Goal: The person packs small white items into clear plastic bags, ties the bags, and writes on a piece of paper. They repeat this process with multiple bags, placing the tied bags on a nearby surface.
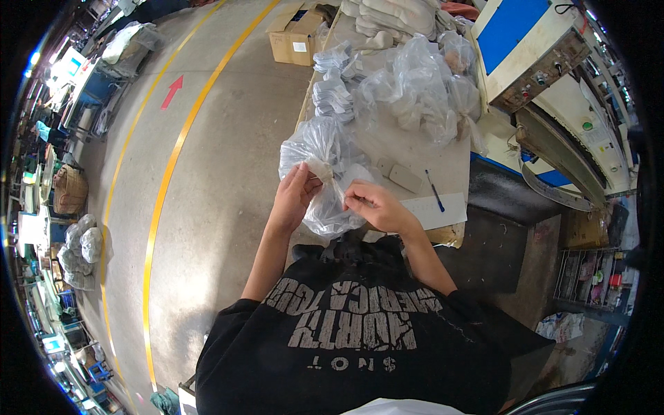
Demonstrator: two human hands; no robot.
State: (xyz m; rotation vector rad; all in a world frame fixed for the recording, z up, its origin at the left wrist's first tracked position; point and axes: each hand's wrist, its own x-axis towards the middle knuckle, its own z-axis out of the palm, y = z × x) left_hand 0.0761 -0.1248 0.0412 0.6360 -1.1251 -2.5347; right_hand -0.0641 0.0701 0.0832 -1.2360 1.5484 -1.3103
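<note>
A clear plastic bag (301, 146) sits at the near left corner of the table, in front of my body. Its neck is gathered and twisted in the middle, and loose plastic bulges toward me. My left hand (299, 190) is closed on the gathered neck, thumb and fingers pressed together. My right hand (373, 205) pinches at the bag's right side, where a twisted strand of plastic runs to its fingertips. What lies inside the bag is hard to make out through the plastic.
On the table are small stacks of grey-white folded pieces (333, 97), crumpled clear bags (415, 86), a pen (434, 190), a paper sheet (446, 211) and flat beige pieces (400, 176). A cardboard box (290, 45) stands beyond. A blue-and-white machine (532, 55) flanks the right.
</note>
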